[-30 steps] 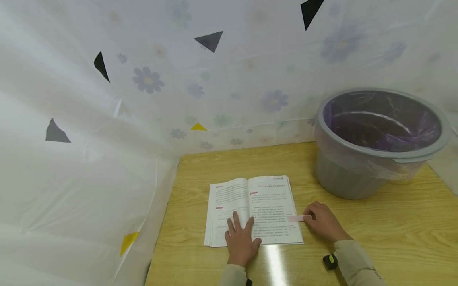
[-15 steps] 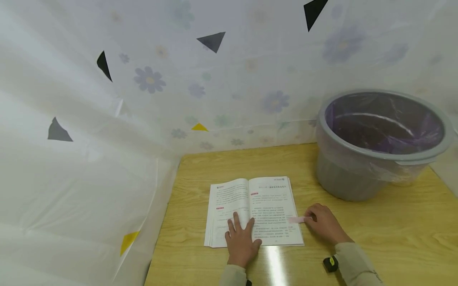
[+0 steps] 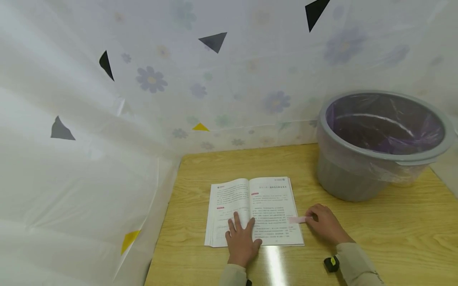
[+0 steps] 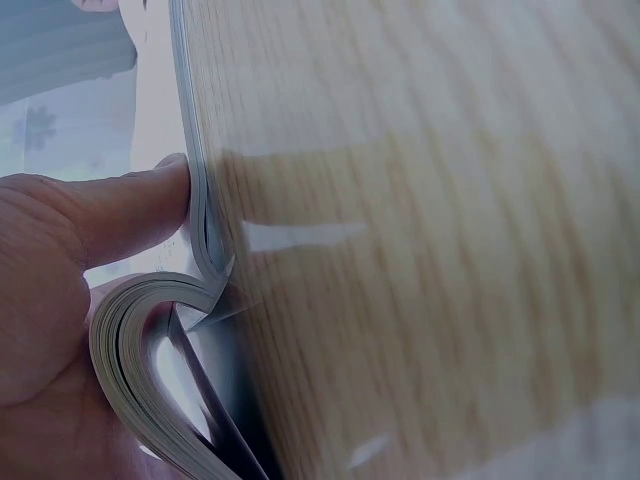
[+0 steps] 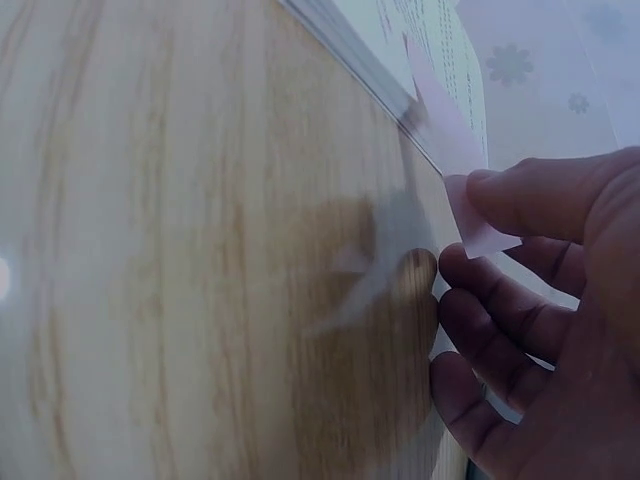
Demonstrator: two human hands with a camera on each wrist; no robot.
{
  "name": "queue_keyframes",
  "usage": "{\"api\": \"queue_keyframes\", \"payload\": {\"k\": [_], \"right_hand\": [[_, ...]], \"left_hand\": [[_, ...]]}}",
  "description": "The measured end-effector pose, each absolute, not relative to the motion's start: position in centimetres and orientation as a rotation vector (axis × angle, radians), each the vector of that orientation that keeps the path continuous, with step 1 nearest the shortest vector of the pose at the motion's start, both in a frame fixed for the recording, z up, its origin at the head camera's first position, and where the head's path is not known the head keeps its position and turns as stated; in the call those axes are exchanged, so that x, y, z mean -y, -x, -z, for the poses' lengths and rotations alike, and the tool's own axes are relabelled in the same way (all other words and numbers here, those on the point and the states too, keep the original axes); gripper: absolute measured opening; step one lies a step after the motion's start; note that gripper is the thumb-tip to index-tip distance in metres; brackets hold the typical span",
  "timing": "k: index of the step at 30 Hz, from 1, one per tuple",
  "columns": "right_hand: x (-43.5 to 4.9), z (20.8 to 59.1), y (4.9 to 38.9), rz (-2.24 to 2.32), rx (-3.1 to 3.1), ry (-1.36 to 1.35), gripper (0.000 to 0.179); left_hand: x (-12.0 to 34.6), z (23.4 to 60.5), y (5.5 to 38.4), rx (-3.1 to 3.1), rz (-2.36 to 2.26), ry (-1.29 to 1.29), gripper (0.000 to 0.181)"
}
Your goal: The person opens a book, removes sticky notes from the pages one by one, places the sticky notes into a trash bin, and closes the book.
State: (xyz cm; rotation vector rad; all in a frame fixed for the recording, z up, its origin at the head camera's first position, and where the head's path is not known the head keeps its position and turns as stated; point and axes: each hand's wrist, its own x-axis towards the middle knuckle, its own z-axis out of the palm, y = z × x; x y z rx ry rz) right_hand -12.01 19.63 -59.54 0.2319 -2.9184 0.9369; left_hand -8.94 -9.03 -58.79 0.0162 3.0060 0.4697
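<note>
An open book (image 3: 270, 202) with printed pages lies on the table. My left hand (image 3: 240, 242) rests with spread fingers across its lower middle, near the spine. In the left wrist view the thumb (image 4: 140, 210) presses on one side of the book and the thick bent pages (image 4: 130, 340) curve up beside it. To the right of the book, my right hand (image 3: 325, 223) pinches the outer end of a pale pink paper strip (image 3: 296, 219). The strip's other end lies over the right page. In the right wrist view the thumb (image 5: 530, 200) is on the strip (image 5: 455, 150).
A large grey tub (image 3: 352, 178) lined with a clear plastic bag stands at the back right of the wooden table (image 3: 214, 163). White flower-patterned sheeting (image 3: 229, 87) rises behind the table, and more sheeting (image 3: 89, 178) hangs along its left side.
The whole view has shifted slightly. Both hands stay in practically the same places on the book and the paper strip.
</note>
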Motion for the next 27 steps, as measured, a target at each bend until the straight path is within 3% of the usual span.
{"api": "queue_keyframes", "payload": {"k": [18,27], "right_hand": [[-20.2,59.2,11.5,-0.963,2.869,-0.247,0.011],[-20.7,56.3,10.9,-1.049,2.814,-0.182,0.004]], "left_hand": [[8.9,58.5,9.0,-2.985,-0.478,-0.017,0.067],[9.0,58.6,8.8,-3.007,-0.469,-0.017,0.066]]}}
